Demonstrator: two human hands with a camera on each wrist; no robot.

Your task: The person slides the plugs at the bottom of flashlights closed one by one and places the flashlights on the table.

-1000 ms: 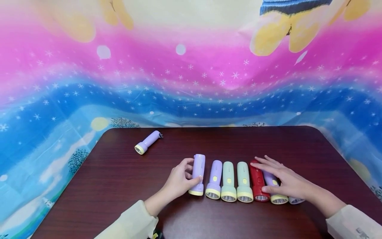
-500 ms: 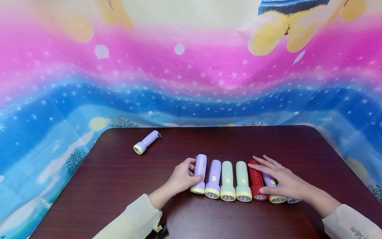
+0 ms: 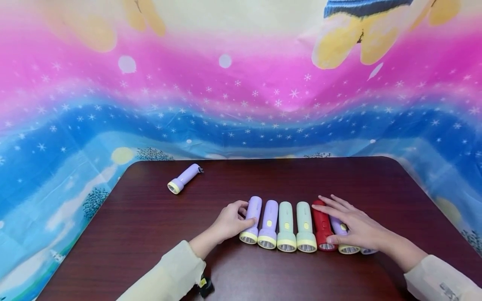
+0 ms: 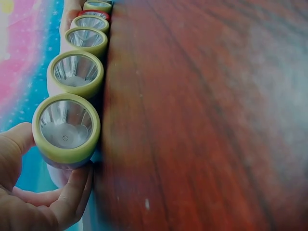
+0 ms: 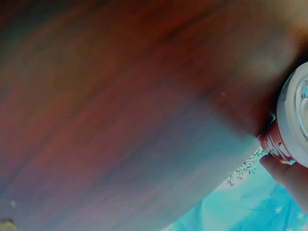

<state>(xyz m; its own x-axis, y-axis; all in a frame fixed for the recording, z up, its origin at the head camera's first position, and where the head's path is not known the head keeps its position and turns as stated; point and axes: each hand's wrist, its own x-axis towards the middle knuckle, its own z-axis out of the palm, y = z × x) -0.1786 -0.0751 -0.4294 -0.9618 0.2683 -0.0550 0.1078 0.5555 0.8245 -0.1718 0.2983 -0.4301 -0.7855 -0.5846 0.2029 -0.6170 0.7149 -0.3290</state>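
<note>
My left hand (image 3: 227, 221) holds a purple flashlight (image 3: 254, 207) at the left end of a row, thumb on its near side and fingers round the outer side. In the left wrist view its yellow-rimmed lens (image 4: 66, 127) faces the camera. Beside it lie another purple flashlight (image 3: 268, 213), two green flashlights (image 3: 286, 215) and a red flashlight (image 3: 321, 219). My right hand (image 3: 363, 225) rests with outstretched fingers over the red one and a purple one (image 3: 349, 249). It partly hides a last flashlight (image 3: 368, 251), whose pale rim (image 5: 288, 115) shows in the right wrist view.
A separate purple flashlight (image 3: 183, 179) with a small cord at its tail lies at the back left of the dark wooden table (image 3: 124, 234). A black object (image 3: 206, 286) sits by the left sleeve. A patterned cloth (image 3: 211, 96) hangs behind the table.
My left hand has slid the end purple flashlight rightward against its neighbour and lowered it, so its lens now faces forward. The right hand has barely moved.
</note>
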